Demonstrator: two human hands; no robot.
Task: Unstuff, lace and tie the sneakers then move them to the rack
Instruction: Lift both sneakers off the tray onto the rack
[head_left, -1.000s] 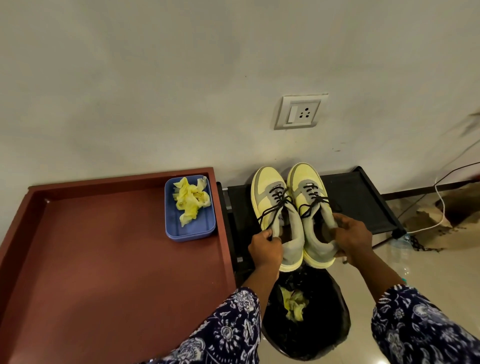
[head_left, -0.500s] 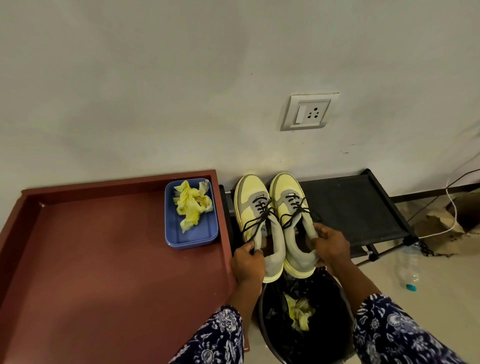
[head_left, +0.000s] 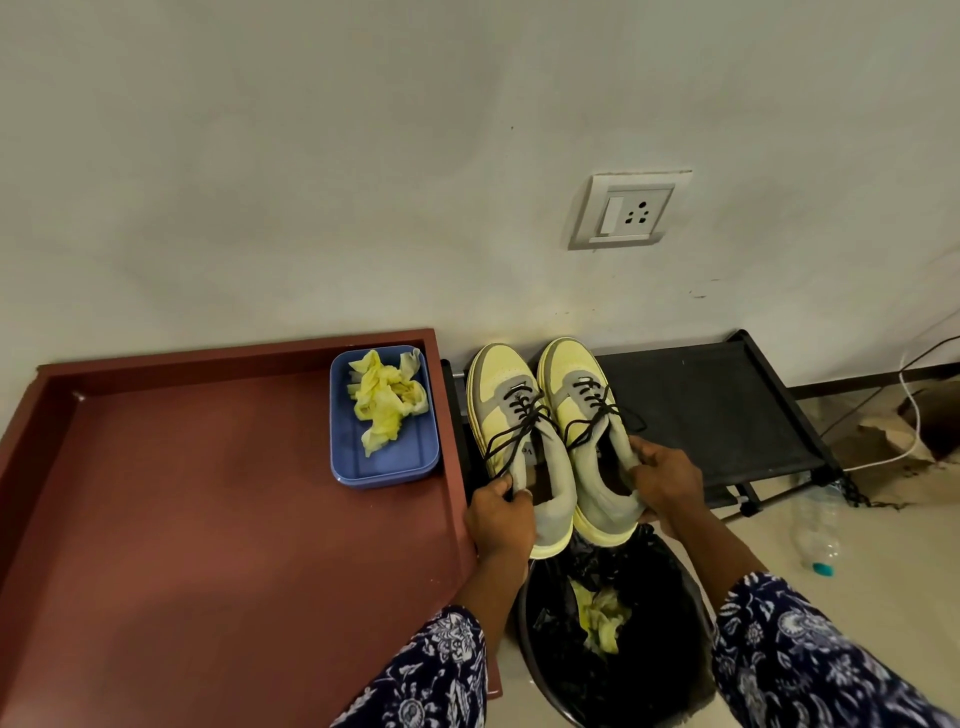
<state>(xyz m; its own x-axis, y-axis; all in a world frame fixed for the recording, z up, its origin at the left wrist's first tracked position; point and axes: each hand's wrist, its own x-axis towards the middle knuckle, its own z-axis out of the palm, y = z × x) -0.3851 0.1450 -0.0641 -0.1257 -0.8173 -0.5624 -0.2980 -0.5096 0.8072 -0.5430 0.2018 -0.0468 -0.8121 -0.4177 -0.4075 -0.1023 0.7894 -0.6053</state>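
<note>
Two yellow and grey sneakers with dark tied laces lie side by side on the left end of the black rack (head_left: 711, 410), toes toward the wall. My left hand (head_left: 501, 514) grips the heel collar of the left sneaker (head_left: 511, 415). My right hand (head_left: 662, 480) grips the heel collar of the right sneaker (head_left: 582, 410). Both heels jut past the rack's front edge, above a black bin (head_left: 665, 670).
A red-brown table (head_left: 208, 519) with a raised rim stands to the left, carrying a blue tray (head_left: 387, 467) of crumpled yellow paper (head_left: 387, 400). More yellow paper lies in the bin. A plastic bottle (head_left: 818, 535) and cables lie on the floor at right.
The sneakers and both hands have shifted left along the rack, toward the table, while the view drifted right. Both hands keep their hold on the heels.
</note>
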